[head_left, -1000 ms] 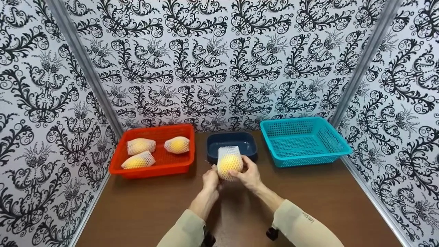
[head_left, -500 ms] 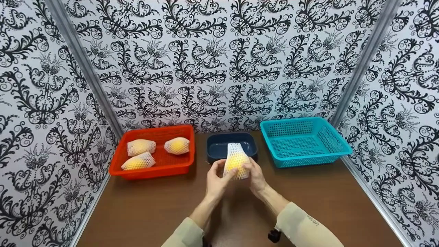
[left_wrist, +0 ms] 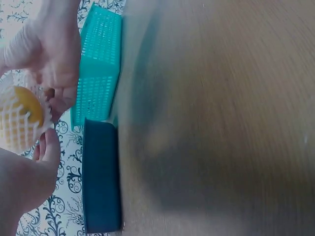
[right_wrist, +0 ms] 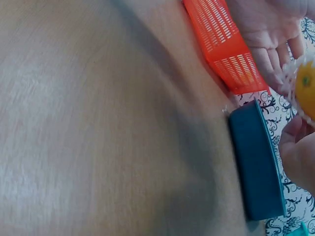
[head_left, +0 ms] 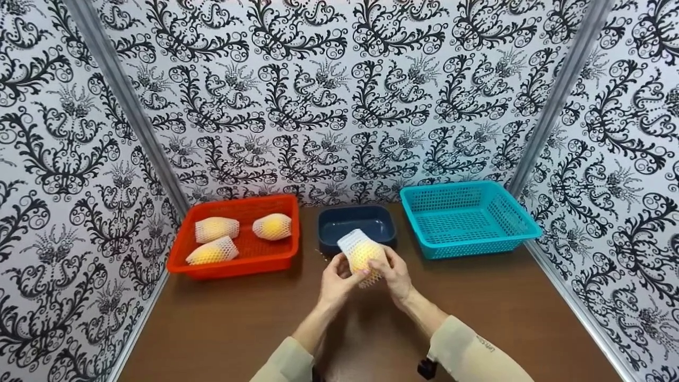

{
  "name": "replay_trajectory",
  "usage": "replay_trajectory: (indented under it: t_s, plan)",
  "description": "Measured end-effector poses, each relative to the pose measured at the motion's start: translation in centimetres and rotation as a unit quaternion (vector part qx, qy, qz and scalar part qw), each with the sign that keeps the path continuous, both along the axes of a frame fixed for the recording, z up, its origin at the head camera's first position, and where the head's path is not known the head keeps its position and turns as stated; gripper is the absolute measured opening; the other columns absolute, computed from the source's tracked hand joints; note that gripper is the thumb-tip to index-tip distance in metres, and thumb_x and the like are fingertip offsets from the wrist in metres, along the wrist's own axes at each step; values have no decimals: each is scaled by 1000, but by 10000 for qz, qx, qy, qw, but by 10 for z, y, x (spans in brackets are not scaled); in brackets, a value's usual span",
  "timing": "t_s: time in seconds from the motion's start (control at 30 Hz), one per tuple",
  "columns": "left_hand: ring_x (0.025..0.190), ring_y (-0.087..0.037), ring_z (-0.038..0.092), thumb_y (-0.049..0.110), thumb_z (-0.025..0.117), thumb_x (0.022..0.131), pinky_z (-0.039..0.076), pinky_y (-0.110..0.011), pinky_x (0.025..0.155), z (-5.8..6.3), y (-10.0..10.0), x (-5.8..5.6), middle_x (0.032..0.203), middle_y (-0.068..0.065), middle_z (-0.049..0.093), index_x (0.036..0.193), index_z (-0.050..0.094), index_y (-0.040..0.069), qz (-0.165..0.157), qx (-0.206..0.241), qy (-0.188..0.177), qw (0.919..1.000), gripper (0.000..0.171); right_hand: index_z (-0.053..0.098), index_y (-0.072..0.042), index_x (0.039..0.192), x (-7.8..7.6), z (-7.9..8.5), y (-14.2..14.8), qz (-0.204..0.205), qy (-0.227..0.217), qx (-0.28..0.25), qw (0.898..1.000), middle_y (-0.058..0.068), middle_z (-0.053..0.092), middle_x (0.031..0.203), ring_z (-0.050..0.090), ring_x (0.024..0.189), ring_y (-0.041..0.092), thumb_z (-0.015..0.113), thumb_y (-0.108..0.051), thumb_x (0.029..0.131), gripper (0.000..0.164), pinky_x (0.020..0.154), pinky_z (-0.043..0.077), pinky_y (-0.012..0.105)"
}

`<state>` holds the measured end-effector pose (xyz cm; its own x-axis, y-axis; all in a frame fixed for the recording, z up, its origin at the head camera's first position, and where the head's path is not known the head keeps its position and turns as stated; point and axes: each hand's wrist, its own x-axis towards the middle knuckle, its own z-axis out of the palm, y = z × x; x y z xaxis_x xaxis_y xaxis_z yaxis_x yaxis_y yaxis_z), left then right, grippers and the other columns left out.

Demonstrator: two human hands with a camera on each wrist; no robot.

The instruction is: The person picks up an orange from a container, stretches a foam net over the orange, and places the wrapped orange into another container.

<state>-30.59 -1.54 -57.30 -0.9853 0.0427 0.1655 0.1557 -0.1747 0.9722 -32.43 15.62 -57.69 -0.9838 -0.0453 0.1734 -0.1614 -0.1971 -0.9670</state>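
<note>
Both hands hold a yellow-orange fruit in a white foam net sleeve, raised over the table in front of the navy tub. The left hand grips its left side, thumb across the near face. On the other side, the right hand has its thumb and fingers round the fruit. The net's loose end tilts up to the left. In the right wrist view, bare fruit with a green spot shows at the net's open end. Bare skin of the fruit also shows in the left wrist view.
A red basket at the left holds 3 more netted fruits. The navy tub stands at the back middle, a turquoise basket to its right. Patterned walls enclose the brown table.
The netted fruit has turned in the hands, its loose end swinging from upright to the upper left. The left hand has shifted from below the fruit to its left side.
</note>
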Motion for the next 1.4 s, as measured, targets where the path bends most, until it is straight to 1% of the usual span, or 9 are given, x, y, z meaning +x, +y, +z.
replay_trajectory:
  t_s: [0.3, 0.47, 0.57, 0.7, 0.83, 0.97, 1.13, 1.27, 1.4]
  plan:
    - [110, -16, 74, 3, 86, 87, 62, -26, 92, -10, -2, -6, 133, -20, 78, 153, 53, -9, -278, 456, -255, 9982, 74, 66, 11, 145, 0, -1, -1, -255, 179, 346, 9989, 8, 83, 112, 75, 96, 7, 83, 0, 97, 52, 81, 64, 22]
    - [105, -16, 74, 4, 86, 88, 64, -29, 87, -8, -6, -6, 125, -11, 79, 152, 54, -6, -478, 754, -449, 9950, 73, 71, 15, 137, 4, 0, -5, -722, 452, 540, 9949, 26, 84, 116, 77, 90, 3, 91, -4, 92, 53, 75, 66, 22]
    - [102, -17, 74, 4, 86, 88, 64, -31, 83, -8, -8, -5, 120, -8, 78, 151, 54, -5, -494, 928, -599, 9927, 71, 76, 13, 131, 7, -1, -9, -1111, 708, 719, 9887, 34, 81, 116, 77, 84, 1, 94, -5, 89, 49, 70, 66, 22]
    - [97, -15, 75, 6, 85, 91, 64, -29, 82, -11, -7, -4, 115, -5, 77, 149, 55, -3, -450, 1231, -842, 9878, 66, 80, 7, 128, 13, -5, -13, -1508, 1112, 1402, 9722, 29, 83, 117, 73, 83, -3, 94, -8, 89, 44, 71, 62, 17]
    - [92, -13, 75, 4, 80, 95, 64, -28, 83, -8, -7, -4, 110, -4, 75, 145, 54, -3, -496, 1741, -971, 9787, 57, 72, 5, 143, 16, -6, -15, -984, 1140, 1549, 9764, 28, 79, 134, 75, 103, 2, 97, -9, 87, 63, 88, 63, 18]
    - [97, -15, 75, 1, 80, 93, 64, -27, 82, -4, -8, -5, 113, -5, 73, 145, 51, -4, -458, 1810, -958, 9777, 59, 63, 3, 153, 14, -5, -19, -481, 982, 1476, 9830, 30, 75, 141, 80, 111, 18, 100, -4, 81, 81, 93, 67, 29]
    - [96, -18, 73, -1, 83, 89, 62, -29, 76, -1, -12, -6, 115, -7, 72, 145, 49, -3, -416, 1637, -881, 9817, 65, 66, 0, 150, 9, -3, -23, -605, 1200, 1758, 9752, 27, 78, 135, 80, 106, 21, 99, 0, 79, 78, 88, 68, 30]
    - [94, -17, 73, 2, 84, 90, 63, -30, 78, 0, -17, -4, 114, -7, 72, 145, 49, -3, -452, 1524, -919, 9830, 66, 69, 0, 146, 8, -2, -26, -602, 1191, 1673, 9768, 27, 79, 132, 78, 102, 11, 97, 5, 77, 75, 85, 66, 23]
    - [84, -13, 73, 6, 81, 94, 64, -30, 79, 2, -24, -1, 102, -3, 74, 139, 53, -2, -474, 1452, -1051, 9827, 53, 69, 3, 144, 8, 1, -30, -439, 1202, 1427, 9815, 30, 78, 132, 77, 104, 8, 95, 10, 76, 73, 87, 65, 20]
